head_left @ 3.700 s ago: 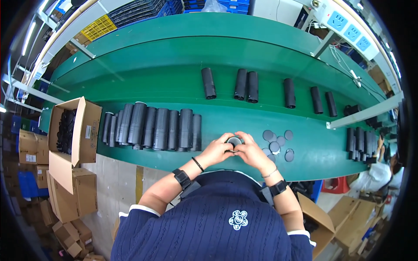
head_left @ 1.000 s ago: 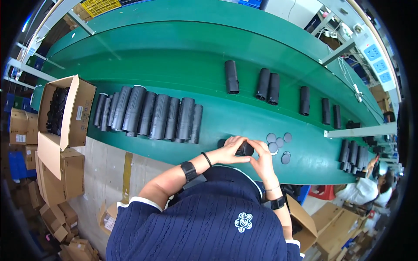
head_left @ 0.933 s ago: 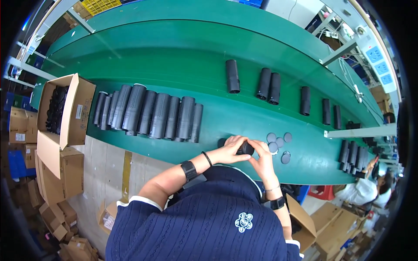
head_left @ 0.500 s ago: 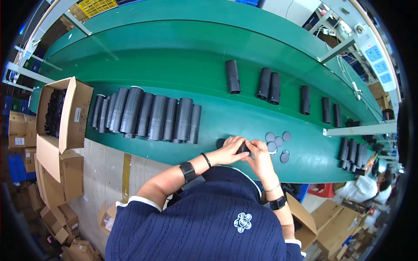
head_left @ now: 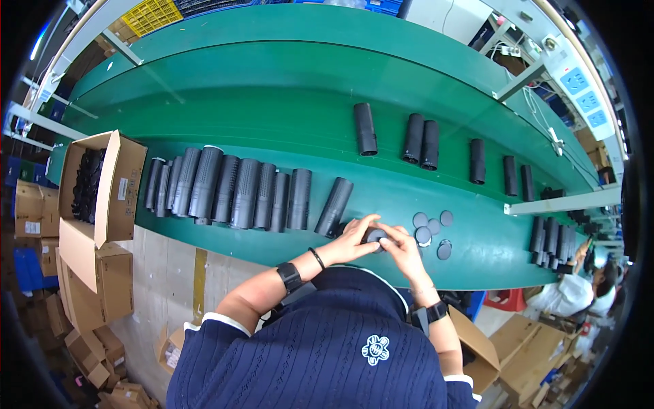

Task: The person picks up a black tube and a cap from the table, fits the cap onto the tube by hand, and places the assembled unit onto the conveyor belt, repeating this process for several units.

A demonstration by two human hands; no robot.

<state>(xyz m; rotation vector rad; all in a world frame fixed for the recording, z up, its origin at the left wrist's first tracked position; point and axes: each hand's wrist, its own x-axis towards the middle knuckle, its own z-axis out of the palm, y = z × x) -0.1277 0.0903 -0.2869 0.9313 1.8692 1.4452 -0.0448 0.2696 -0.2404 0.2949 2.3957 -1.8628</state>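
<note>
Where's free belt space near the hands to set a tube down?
Bare green belt beyond the row of black tubes, left of the lone tube. A small gap also lies between the angled tube and the round caps. It is crowded where the left hand and right hand hold a black part, and along the row.

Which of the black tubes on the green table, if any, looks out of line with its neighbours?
One black tube at the right end of the row of tubes lies slanted, leaning away from its upright-lying neighbours. It sits just left of the left hand.
</note>
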